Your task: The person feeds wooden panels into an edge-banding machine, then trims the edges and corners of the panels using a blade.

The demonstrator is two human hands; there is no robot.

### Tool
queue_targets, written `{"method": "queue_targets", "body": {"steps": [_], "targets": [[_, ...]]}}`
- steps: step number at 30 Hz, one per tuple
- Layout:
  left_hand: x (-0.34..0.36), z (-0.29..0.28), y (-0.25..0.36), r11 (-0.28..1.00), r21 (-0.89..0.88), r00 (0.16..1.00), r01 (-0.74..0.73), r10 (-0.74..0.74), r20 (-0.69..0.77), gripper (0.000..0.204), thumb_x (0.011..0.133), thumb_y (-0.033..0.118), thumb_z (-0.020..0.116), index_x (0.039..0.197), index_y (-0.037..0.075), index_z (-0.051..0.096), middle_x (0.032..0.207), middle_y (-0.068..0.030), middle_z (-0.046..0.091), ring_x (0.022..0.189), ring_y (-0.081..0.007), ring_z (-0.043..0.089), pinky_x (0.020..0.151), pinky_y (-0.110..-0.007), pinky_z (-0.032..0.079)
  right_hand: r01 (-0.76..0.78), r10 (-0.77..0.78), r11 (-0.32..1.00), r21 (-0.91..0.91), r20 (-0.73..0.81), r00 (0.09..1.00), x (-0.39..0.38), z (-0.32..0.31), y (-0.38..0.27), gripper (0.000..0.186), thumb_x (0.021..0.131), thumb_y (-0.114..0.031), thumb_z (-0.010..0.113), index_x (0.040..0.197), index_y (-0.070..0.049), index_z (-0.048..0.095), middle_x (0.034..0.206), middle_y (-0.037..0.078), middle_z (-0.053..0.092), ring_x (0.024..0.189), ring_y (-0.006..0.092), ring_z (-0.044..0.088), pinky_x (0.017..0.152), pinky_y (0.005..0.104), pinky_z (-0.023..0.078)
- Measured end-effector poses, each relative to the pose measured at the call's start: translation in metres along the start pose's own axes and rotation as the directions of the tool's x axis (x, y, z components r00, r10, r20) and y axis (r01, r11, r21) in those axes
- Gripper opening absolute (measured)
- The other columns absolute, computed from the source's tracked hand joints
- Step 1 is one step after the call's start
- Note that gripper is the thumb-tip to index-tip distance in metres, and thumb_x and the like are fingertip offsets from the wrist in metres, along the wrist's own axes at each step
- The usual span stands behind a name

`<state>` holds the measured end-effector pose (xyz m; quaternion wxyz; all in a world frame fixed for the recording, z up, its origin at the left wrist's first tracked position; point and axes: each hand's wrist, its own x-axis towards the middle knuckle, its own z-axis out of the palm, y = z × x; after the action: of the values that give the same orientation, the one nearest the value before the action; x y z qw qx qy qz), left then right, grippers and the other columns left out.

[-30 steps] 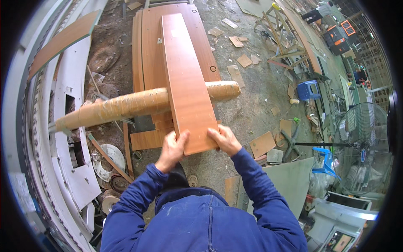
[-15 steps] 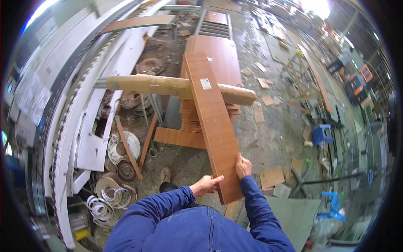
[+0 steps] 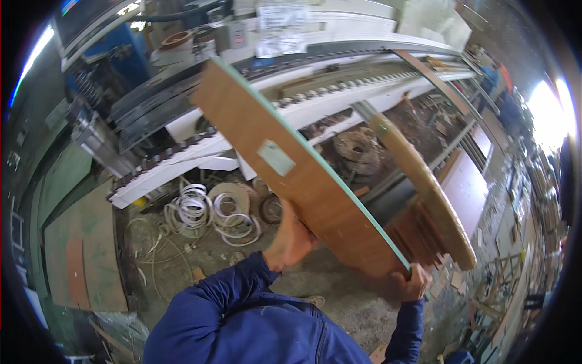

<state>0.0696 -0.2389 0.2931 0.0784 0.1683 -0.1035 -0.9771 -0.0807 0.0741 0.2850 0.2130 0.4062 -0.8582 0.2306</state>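
Note:
A long brown wooden board (image 3: pixel 327 209) with a pale green edge is held aslant in front of me. A whitish label (image 3: pixel 276 158) is stuck on its face. My right hand (image 3: pixel 413 283) is closed round the board's near right corner. At the board's near long edge, my left hand (image 3: pixel 292 239) grips it from below, and part of its fingers is hidden behind the wood. The board's far left end reaches up over the long white machine rail (image 3: pixel 176 155).
Beyond the board lies a padded wrapped bar (image 3: pixel 424 182), above a stack of brown boards (image 3: pixel 418 230). Coils of white edging (image 3: pixel 191 209) are on the floor by the rail. A flat greenish sheet (image 3: pixel 91 242) lies on the left. Wooden offcuts (image 3: pixel 458 279) litter the floor on the right.
My view has swung left toward the machine rail. The board has turned with me, now pointing up and left, showing its green edge. Both hands still hold it, the right farther out.

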Motion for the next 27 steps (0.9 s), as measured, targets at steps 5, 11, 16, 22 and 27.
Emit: {"method": "queue_targets", "body": {"steps": [5, 11, 16, 22, 27], "targets": [[-0.001, -0.062, 0.19, 0.822, -0.173, 0.683, -0.543, 0.552, 0.479, 0.042, 0.094, 0.041, 0.045, 0.116, 0.006, 0.051, 0.096, -0.0085, 0.056, 0.093, -0.0229, 0.053, 0.093, -0.04, 0.04, 0.384, -0.372, 0.915, 0.124, -0.106, 0.922, 0.122, 0.06, -0.181, 0.037, 0.061, -0.032, 0.079, 0.083, -0.009, 0.061, 0.083, 0.007, 0.064, 0.076, 0.0266, 0.063, 0.065, 0.038, 0.049], [-0.066, -0.088, 0.371, 0.673, -0.473, 0.277, -0.568, 0.698, 0.661, 0.021, 0.096, 0.021, 0.032, 0.083, 0.014, 0.047, 0.073, 0.0015, 0.049, 0.073, -0.0149, 0.051, 0.091, -0.031, 0.035, 0.554, -0.517, 0.821, 0.14, -0.231, 0.824, 0.197, 0.172, -0.354, 0.041, 0.065, -0.02, 0.068, 0.106, -0.016, 0.063, 0.096, 0.0, 0.053, 0.089, 0.0189, 0.054, 0.073, 0.0349, 0.042], [-0.11, -0.144, 0.442, 0.664, -0.494, 0.208, -0.562, 0.691, 0.692, 0.019, 0.097, 0.019, 0.031, 0.088, 0.014, 0.048, 0.07, 0.0008, 0.049, 0.072, -0.0142, 0.051, 0.093, -0.033, 0.035, 0.656, -0.588, 0.724, 0.211, -0.309, 0.748, 0.205, 0.211, -0.421, 0.045, 0.062, -0.017, 0.071, 0.106, -0.011, 0.065, 0.096, 0.001, 0.054, 0.091, 0.0182, 0.053, 0.076, 0.0346, 0.041], [-0.117, -0.171, 0.472, 0.605, -0.513, 0.116, -0.609, 0.708, 0.697, 0.02, 0.096, 0.017, 0.032, 0.088, 0.012, 0.05, 0.069, 0.0006, 0.049, 0.066, -0.0143, 0.05, 0.093, -0.033, 0.036, 0.515, -0.527, 0.689, 0.51, -0.135, 0.839, 0.247, 0.177, -0.418, 0.061, 0.06, -0.029, 0.08, 0.112, -0.007, 0.059, 0.111, 0.011, 0.055, 0.106, 0.0279, 0.052, 0.086, 0.0395, 0.042], [-0.11, -0.165, 0.468, 0.601, -0.49, 0.179, -0.632, 0.728, 0.662, 0.019, 0.095, 0.022, 0.036, 0.089, 0.011, 0.051, 0.068, 0.0012, 0.048, 0.066, -0.0153, 0.05, 0.09, -0.032, 0.035, -0.241, 0.114, 0.715, 0.656, 0.231, 0.966, 0.284, 0.227, -0.347, 0.062, 0.073, -0.03, 0.072, 0.123, -0.002, 0.05, 0.103, 0.018, 0.063, 0.099, 0.0327, 0.06, 0.084, 0.0388, 0.047]]}}
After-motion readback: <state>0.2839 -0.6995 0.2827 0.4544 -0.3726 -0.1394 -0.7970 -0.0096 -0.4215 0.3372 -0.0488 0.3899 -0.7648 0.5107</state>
